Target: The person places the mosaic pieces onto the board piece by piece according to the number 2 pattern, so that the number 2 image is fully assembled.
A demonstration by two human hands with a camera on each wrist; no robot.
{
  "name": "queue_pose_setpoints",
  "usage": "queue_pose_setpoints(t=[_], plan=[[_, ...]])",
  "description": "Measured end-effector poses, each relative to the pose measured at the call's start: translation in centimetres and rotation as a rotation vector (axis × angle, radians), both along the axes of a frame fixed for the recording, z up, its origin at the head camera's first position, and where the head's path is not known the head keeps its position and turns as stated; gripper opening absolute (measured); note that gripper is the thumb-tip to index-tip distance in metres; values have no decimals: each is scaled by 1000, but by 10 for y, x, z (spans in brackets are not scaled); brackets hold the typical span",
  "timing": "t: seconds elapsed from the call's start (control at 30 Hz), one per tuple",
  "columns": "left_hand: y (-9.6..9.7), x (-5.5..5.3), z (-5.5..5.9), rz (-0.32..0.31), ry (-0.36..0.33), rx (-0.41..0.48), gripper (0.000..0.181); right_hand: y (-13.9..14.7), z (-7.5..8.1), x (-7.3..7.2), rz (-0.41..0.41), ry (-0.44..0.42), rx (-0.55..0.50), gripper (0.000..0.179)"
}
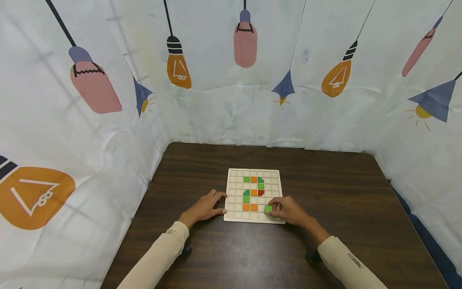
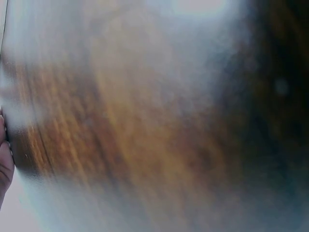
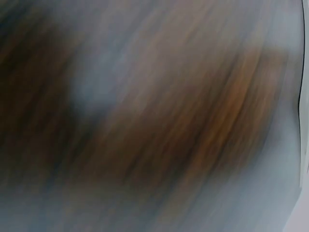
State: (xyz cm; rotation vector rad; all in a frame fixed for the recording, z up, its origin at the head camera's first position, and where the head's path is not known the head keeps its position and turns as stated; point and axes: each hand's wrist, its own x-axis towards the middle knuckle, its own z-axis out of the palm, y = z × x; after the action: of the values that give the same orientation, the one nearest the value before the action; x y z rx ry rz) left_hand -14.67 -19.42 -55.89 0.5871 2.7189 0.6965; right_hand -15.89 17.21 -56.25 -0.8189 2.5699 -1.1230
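Note:
A pale square grid board [image 1: 234,216] lies on the dark wooden table. Green, orange and red tiles fill some of its cells, several of them square and a few with a rounded corner. At the board's lower right, my right hand [image 1: 290,211] pinches a green square tile [image 1: 268,208] between thumb and fingers; whether the tile touches the board I cannot tell. My left hand [image 1: 205,207] rests at the board's left edge, thumb and fingers spread and touching it. In the left wrist view, only part of a left hand [image 2: 5,166] shows at the edge.
The brown table [image 1: 325,180] extends around the board on all sides. White fabric [image 1: 216,116] printed with lamps and bulbs hangs behind and beside it. Something dark blue [image 1: 429,237] shows past the table's right edge. Both wrist views are mostly blurred tabletop.

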Motion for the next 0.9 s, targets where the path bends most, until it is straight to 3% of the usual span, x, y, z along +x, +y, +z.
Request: queue_pose_setpoints(t=[0.27, 0.9], plan=[[0, 0, -1, 4, -13, 1, 60, -17, -3, -2, 7, 31, 40, 21], [-1, -1, -2, 2, -4, 3, 60, -25, -6, -4, -2, -3, 96, 24]])
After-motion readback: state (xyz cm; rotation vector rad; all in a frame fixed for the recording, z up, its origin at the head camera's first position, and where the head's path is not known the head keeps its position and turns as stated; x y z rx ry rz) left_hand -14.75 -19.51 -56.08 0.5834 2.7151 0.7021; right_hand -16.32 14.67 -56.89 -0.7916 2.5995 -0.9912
